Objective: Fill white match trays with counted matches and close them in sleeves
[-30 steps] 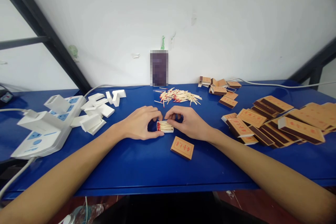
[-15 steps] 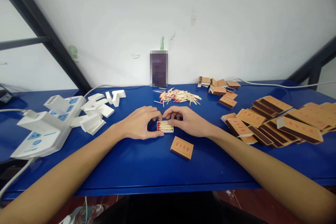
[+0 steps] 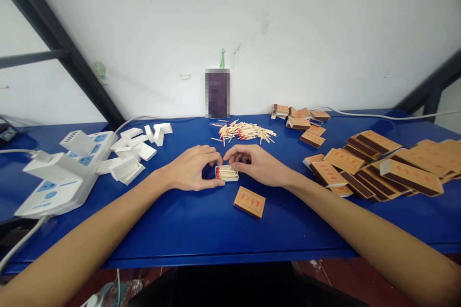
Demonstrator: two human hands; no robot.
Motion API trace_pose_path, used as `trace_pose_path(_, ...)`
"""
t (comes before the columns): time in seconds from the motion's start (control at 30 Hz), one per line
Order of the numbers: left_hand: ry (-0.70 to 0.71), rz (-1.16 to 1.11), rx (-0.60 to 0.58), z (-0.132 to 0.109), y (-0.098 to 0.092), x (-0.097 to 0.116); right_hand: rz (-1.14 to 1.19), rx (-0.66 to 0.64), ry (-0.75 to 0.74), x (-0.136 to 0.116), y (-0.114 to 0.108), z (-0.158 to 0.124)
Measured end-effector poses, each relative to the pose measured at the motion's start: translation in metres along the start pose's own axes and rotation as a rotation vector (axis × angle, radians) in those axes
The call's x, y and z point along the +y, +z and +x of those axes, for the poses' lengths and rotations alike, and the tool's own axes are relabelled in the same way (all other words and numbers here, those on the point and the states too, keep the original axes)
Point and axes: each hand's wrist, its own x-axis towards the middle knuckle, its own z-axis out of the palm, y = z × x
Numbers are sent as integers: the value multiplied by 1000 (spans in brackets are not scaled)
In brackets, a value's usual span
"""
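Note:
A small white matchbox tray [image 3: 233,180] sits on the blue table, filled with red-headed matches [image 3: 226,172] lying lengthwise. My left hand [image 3: 196,168] curves around its left end, thumb at the near side and fingers at the far side. From the right, my right hand [image 3: 257,165] is bent over the other end, its thumb lying across the matches and its fingers curled behind the tray. What those fingers touch is partly hidden. Just in front lies a tan matchbox sleeve [image 3: 249,201] with red lettering. Beyond both hands is a loose heap of matches [image 3: 247,131].
White empty trays [image 3: 129,151] lie in a pile at left, beside a white power strip [image 3: 68,184] with plugged-in adapters. Many tan matchboxes [image 3: 363,163] are heaped at right, with several more boxes [image 3: 298,123] near the wall. A blurred dark panel [image 3: 217,93] stands behind.

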Motion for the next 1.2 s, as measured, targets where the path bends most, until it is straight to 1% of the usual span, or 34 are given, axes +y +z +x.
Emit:
trace_pose_path(0.13, 5, -1, 4, 0, 0, -1, 7, -5, 11, 0, -1, 0)
trace_pose_path(0.3, 12, 29, 19, -2, 0, -2, 6, 28, 10, 2, 0, 0)
trace_pose_path(0.37, 37, 25, 50, -2, -1, -1, -83, 54, -36, -1, -3, -2)
trace_pose_path(0.47, 98, 21, 105, -3, -1, 1, -379, 90, -148, -16, -10, -10)
trace_pose_path(0.5, 118, 29, 123, -3, 0, 2, -467, 54, -163, -23, -13, -14)
trace_pose_path(0.53, 134, 37, 139, -3, 1, 2, -516, -34, -148, -31, -15, -18)
trace_pose_path(0.6, 155, 47, 165, -2, 3, 2, -554, -224, -63, -45, -18, -26)
trace_pose_path(0.63, 159, 45, 178, -2, 4, 1, -568, -283, -21, -50, -18, -29)
trace_pose_path(0.7, 155, 33, 200, -1, 6, -2, -594, -351, 33, -55, -18, -33)
trace_pose_path(0.73, 154, 25, 208, -1, 7, -4, -609, -356, 45, -55, -18, -33)
trace_pose_path(0.8, 147, 8, 219, -1, 8, -7, -645, -315, 43, -51, -19, -32)
trace_pose_path(0.9, 123, -27, 222, -1, 8, -10, -729, -178, 9, -41, -22, -28)
trace_pose_path(0.97, 111, -47, 223, -1, 9, -10, -769, -118, -21, -35, -24, -26)
trace_pose_path(1.07, 111, -70, 219, -1, 9, -10, -780, -84, -57, -29, -25, -25)
trace_pose_path(1.2, 113, -99, 209, -1, 9, -9, -792, -60, -56, -25, -23, -24)
